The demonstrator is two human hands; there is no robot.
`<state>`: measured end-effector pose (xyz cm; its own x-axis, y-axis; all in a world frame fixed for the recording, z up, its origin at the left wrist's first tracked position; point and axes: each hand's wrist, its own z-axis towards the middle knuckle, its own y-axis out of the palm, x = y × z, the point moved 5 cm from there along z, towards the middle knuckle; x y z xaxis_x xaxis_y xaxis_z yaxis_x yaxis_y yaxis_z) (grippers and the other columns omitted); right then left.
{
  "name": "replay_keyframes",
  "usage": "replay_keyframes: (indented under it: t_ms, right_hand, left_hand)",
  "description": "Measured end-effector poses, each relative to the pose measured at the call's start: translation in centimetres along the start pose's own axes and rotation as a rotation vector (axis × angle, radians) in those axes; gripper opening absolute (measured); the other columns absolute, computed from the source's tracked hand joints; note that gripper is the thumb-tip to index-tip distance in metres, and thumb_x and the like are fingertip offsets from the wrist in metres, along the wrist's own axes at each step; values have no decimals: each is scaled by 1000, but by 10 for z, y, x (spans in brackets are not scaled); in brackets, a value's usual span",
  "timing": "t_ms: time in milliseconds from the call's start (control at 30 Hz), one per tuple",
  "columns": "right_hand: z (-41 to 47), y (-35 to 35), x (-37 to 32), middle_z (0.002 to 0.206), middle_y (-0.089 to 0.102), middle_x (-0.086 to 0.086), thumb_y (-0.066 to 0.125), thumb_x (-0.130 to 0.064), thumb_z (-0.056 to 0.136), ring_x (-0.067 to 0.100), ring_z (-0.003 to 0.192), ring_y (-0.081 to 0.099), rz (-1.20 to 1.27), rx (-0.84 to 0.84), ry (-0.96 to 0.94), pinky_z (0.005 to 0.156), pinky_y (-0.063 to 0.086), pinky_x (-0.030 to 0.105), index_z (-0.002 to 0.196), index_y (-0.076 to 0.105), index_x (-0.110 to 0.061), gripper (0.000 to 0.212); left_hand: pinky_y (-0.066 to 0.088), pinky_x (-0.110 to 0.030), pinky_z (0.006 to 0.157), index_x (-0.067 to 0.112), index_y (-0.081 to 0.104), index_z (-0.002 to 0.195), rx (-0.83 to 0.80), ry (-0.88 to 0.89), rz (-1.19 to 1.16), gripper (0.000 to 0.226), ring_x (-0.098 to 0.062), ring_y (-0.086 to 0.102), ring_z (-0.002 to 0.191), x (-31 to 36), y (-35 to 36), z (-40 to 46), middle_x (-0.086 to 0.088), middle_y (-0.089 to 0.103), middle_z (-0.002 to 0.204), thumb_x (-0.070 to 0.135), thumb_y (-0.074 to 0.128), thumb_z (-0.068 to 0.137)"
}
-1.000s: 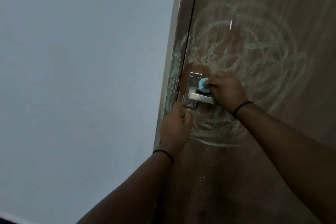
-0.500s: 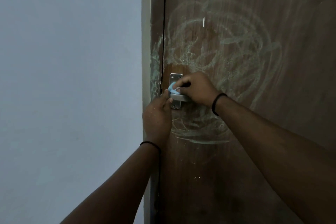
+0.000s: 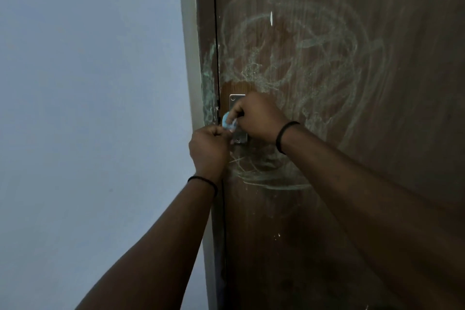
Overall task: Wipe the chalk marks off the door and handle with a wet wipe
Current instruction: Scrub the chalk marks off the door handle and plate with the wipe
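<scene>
Head view: right hand (image 3: 259, 117) curled, fingers pinching blue wipe (image 3: 227, 122) against left edge of handle plate (image 3: 236, 100). Left hand (image 3: 208, 148) just below wipe, fingers curled, tips meeting wipe's lower edge; actual pinch cannot be told. Handle lever hidden behind right fingers. Plate corner visible above right knuckles, another below them. Chalk swirls (image 3: 302, 58) on door (image 3: 377, 184) above, right of and below fingers. Chalk smear on frame (image 3: 207, 83) left of fingers. Black band (image 3: 284, 133) on right wrist; similar on left.

Dim, flat lighting; bluish cast; soft focus; slight wide-angle bend at edges.
</scene>
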<state>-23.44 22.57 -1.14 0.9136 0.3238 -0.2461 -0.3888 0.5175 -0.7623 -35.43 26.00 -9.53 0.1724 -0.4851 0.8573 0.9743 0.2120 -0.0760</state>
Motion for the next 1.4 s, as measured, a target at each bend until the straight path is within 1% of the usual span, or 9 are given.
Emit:
replay_keyframes:
  t_ms: [267, 400, 567, 667, 733, 933, 1133, 1300, 1400]
  right_hand:
    - [-12, -7, 19, 104, 73, 3, 63, -7, 88, 18, 96, 65, 11, 7, 53, 79, 45, 25, 98, 76, -14, 18]
    - [-33, -21, 48, 104, 70, 2, 63, -11, 89, 19, 96, 63, -35, 74, 132, 85, 50, 35, 93, 74, -21, 15]
    - [-33, -10, 22, 102, 58, 3, 60, -3, 89, 17, 97, 54, 73, 33, 9, 78, 41, 21, 91, 70, -10, 13]
    - [-23, 0, 1, 106, 64, 12, 57, 6, 86, 22, 99, 57, 23, -2, -92, 83, 45, 27, 93, 71, -4, 19]
    - [-22, 1, -3, 106, 69, 9, 57, 3, 88, 22, 100, 62, 36, -12, -89, 84, 48, 31, 97, 71, -6, 19]
    - [-49, -18, 30, 90, 72, -4, 72, -29, 85, 9, 82, 65, 125, 129, 37, 76, 55, 32, 91, 75, -17, 13]
    - [-63, -31, 59, 81, 70, -5, 73, -19, 82, 9, 74, 63, 169, 245, 111, 72, 56, 39, 79, 72, -16, 5]
    - [-40, -1, 12, 102, 74, 0, 64, -15, 89, 16, 91, 68, 64, 147, -76, 81, 55, 38, 106, 73, -20, 20]
    - [-45, -4, 13, 107, 74, 4, 64, -15, 91, 19, 97, 69, -1, 161, -106, 87, 54, 35, 111, 73, -17, 22]
  left_hand:
    - [60, -42, 66, 16, 69, 59, -18, -63, 8, 34, -20, 67, 52, 5, -6, -5, -2, 69, 55, 39, 75, 83]
    - [60, -44, 68, 16, 70, 63, -45, -69, 41, 32, -21, 68, 56, 8, -4, -2, 0, 69, 56, 40, 75, 83]
    - [61, -47, 68, 14, 70, 62, -105, -69, 90, 35, -22, 69, 58, 4, -3, 1, -1, 70, 60, 42, 73, 84]
    - [62, -47, 64, 12, 71, 62, -147, -134, 107, 30, -19, 65, 46, 6, -7, 13, -5, 70, 57, 35, 79, 80]
    - [62, -43, 60, 12, 71, 60, -169, -185, 98, 28, -19, 63, 42, 6, -9, 18, -6, 70, 56, 32, 82, 77]
    - [58, -34, 55, 15, 68, 58, -179, -215, 93, 35, -18, 63, 43, 1, -5, 17, -5, 70, 56, 41, 79, 79]
    - [61, -35, 58, 14, 68, 62, -173, -180, 90, 33, -16, 65, 45, 2, -5, 16, -3, 71, 58, 40, 77, 81]
    - [62, -40, 63, 13, 70, 61, -163, -167, 128, 34, -17, 67, 46, 7, -7, 16, -4, 71, 58, 40, 78, 80]
    - [62, -40, 64, 13, 70, 62, -156, -162, 138, 33, -18, 67, 47, 10, -8, 16, -4, 71, 58, 39, 79, 80]
